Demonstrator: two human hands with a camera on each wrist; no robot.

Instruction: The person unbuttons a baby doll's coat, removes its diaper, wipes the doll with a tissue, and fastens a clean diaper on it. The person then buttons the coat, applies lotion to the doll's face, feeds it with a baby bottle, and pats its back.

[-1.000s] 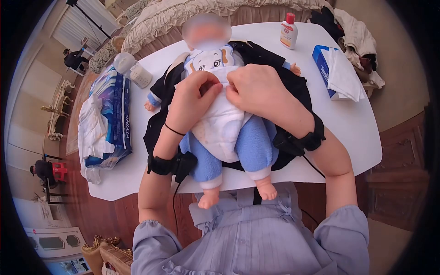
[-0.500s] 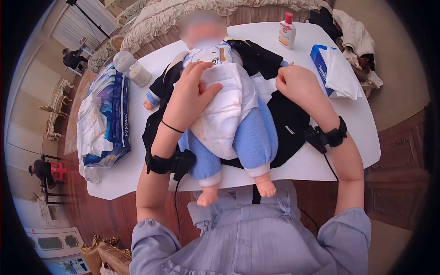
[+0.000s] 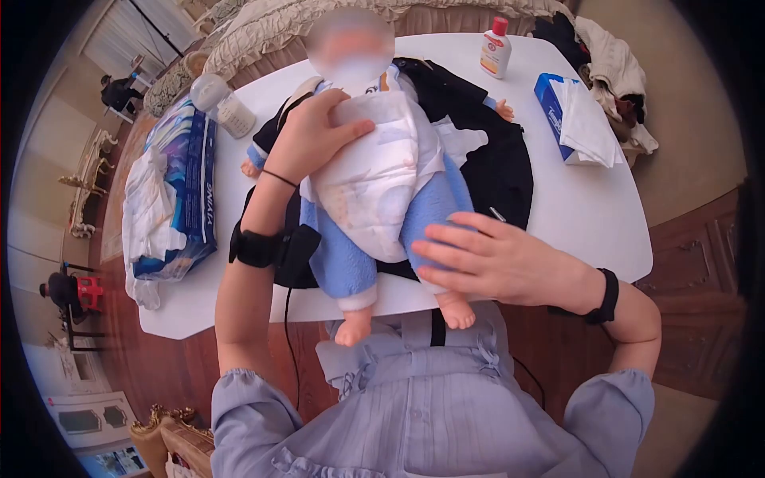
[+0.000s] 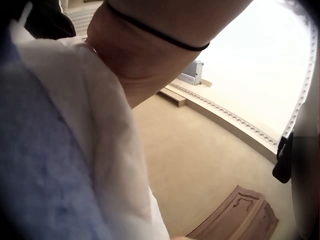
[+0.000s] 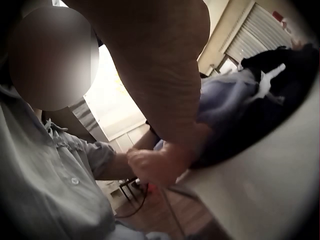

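Head view: one doll (image 3: 343, 253) lies on table (image 3: 590, 219), one white diaper (image 3: 374, 187) over belly. Left hand (image 3: 315, 131) rests on diaper, thumb apart. Right hand (image 3: 498, 259), fingers spread, now lower, over leg; contact unclear. Pack (image 3: 199, 191) reads "YIYING"; tissue box (image 3: 550, 111), "Tempo".

Left wrist view: diaper near wrist; fingers hidden.

Right wrist view: fingers blurred.

We see the face (image 3: 351, 46) of the doll (image 3: 344, 255) only as a blur, its belly hidden under the diaper (image 3: 370, 171), and the left forearm (image 4: 185, 22) cut off by the left wrist view's top edge.
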